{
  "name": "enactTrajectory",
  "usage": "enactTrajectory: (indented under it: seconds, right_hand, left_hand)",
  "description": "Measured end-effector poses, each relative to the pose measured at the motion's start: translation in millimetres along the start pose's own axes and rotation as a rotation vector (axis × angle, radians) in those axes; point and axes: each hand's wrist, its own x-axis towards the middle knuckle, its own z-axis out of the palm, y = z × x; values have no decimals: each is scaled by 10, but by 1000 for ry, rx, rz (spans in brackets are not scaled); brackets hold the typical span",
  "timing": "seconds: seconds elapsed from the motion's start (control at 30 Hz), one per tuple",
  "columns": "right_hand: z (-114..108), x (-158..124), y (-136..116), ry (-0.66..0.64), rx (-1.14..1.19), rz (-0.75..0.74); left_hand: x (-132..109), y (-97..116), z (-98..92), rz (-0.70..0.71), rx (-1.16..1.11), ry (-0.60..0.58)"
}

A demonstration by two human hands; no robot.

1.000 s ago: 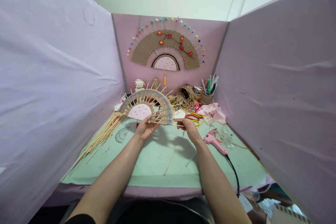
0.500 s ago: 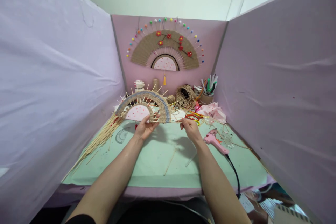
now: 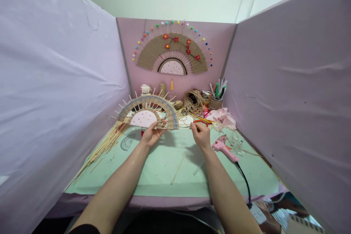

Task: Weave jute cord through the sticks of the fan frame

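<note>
My left hand [image 3: 151, 135] grips the lower inner part of a half-round woven fan [image 3: 172, 115], thumb in front and fingers behind. The fan has a tan and blue-grey twine band on thin sticks that poke out past its rim. A pink dotted half-disc [image 3: 143, 119] forms its centre. To the right of the fan, my right hand [image 3: 201, 135] is closed in a pinch. A thin strand, seemingly twine, runs from the fan's right end to these fingers; it is too fine to see clearly.
A pink glue gun [image 3: 226, 148] with a black cord lies at right. Bamboo sticks [image 3: 105, 145] and a protractor [image 3: 127, 142] lie at left. Behind are a twine coil [image 3: 193, 101], a tool cup [image 3: 216, 102] and pink cloth [image 3: 223, 117]. A finished fan [image 3: 150, 53] hangs on the back panel.
My right hand has moved slightly right, away from the fan's end. The fan has shifted a little left in my left hand's hold.
</note>
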Motion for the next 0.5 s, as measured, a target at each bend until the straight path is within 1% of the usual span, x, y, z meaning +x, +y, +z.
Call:
enactTrajectory:
  seconds: [0.13, 0.23, 0.4, 0.5]
  right_hand:
    - [37, -28, -89, -37, -51, -114]
    - [67, -51, -160, -96, -92, -184]
    - [120, -125, -238, -212, -180, -256]
    - [138, -197, -256, -270, -158, -266]
  left_hand:
    - [7, -8, -7, 13, 1, 11]
    - [12, -11, -10, 18, 13, 9]
    - [12, -9, -3, 32, 29, 15]
    - [3, -5, 9, 36, 24, 17]
